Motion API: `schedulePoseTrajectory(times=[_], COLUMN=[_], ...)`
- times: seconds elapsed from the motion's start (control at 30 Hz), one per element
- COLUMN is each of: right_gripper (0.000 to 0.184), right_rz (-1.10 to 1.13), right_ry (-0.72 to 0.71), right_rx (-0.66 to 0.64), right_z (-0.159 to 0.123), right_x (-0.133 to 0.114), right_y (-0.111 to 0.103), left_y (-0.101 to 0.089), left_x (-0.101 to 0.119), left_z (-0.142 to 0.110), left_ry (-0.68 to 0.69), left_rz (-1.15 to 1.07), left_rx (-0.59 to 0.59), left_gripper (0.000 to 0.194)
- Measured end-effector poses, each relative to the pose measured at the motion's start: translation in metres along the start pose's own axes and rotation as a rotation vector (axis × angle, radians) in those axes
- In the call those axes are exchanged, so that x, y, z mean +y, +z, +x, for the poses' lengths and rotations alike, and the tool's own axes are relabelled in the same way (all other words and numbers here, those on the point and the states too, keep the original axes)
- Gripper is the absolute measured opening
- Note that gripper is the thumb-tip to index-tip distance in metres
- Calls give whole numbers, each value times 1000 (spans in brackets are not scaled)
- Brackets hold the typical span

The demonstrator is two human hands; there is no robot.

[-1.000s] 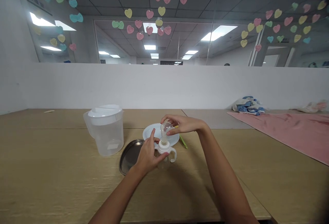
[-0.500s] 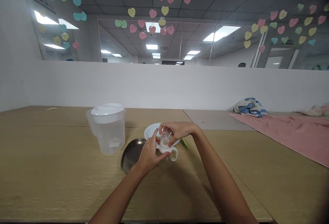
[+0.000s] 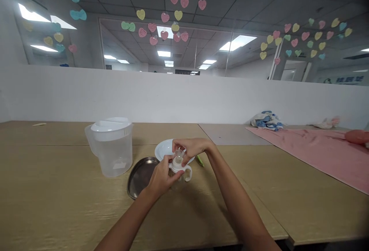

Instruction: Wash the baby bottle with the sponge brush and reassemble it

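Observation:
A clear baby bottle point(image 3: 178, 168) with a white collar and curved white side handles is held between my hands. My left hand point(image 3: 163, 176) is closed around the collar from the left, its thumb across the front. From above, my right hand point(image 3: 190, 149) grips the transparent dome-shaped cap point(image 3: 179, 154) at the bottle's top, fingers curled around it. Whether the cap is seated or loose cannot be made out. Behind the hands is a white bowl point(image 3: 161, 149), partly covered by them. A metal tray point(image 3: 142, 177) lies beside my left hand and forearm.
A translucent lidded pitcher point(image 3: 113, 153) stands to the left of the tray. Something slim and green point(image 3: 200, 161) lies right of the bowl. Farther right are a bunched blue-and-white cloth point(image 3: 266, 121) and a pink cloth point(image 3: 305, 145). A white wall point(image 3: 173, 97) bounds the table's back.
The view has turned slightly right, so everything sits farther left in the picture. Both hands stay on the bottle and cap, with little visible shift between them.

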State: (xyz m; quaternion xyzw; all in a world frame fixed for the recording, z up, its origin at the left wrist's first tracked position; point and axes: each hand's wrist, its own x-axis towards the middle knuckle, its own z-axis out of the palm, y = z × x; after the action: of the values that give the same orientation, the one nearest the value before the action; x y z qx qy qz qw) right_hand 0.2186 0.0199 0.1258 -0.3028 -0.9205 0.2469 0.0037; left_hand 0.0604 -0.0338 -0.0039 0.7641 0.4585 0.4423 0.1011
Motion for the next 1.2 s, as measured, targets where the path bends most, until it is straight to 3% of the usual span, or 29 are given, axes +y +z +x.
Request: schedulePoseTrajectory(times=[0.8, 1.2], right_gripper=[61, 64], right_rz=[26, 154], right_ry=[22, 20], right_rx=[-9, -38], right_z=[0, 2], right_x=[2, 10], right_y=[-2, -2], left_y=[-2, -2], left_x=[5, 6], left_z=[3, 3], left_ry=[65, 48], left_rz=[77, 59], left_rx=[0, -11], left_gripper=[41, 41])
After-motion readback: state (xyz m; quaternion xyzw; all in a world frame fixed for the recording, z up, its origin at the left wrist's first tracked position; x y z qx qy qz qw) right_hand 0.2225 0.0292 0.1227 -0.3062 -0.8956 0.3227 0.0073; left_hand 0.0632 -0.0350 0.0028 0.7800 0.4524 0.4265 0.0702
